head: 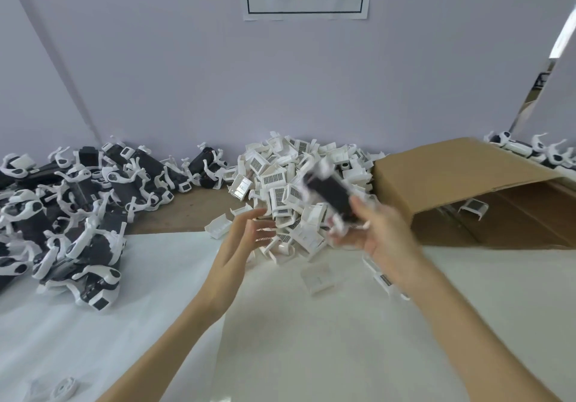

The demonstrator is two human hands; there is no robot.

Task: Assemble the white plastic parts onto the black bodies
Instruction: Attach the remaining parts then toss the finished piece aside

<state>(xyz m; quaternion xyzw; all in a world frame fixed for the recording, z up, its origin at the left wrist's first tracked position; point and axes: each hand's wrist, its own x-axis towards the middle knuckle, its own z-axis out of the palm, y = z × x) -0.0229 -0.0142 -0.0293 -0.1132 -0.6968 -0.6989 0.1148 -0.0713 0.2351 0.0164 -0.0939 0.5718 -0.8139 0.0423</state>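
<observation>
The right hand [378, 230] held a black body [330, 194] above the white parts pile [280, 189], the left hand [246, 233] spread wide beside it.

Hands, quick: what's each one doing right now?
Left hand: open, fingers straight, reaching toward the pile of white parts, holding nothing.
Right hand: gripping a black body, blurred by motion.

Brown table [199, 211], near part covered by white sheet [311, 323]. Left: pile of black bodies with white clips [68, 214], spanning sheet and bare wood. Centre, against the wall: heap of white plastic parts [280, 183], strays spilling onto the sheet. Right: open cardboard box [452, 170] lying flat. Far right: a few more black-and-white units [530, 149]. Small white round piece [64, 389] at sheet's near-left edge.
</observation>
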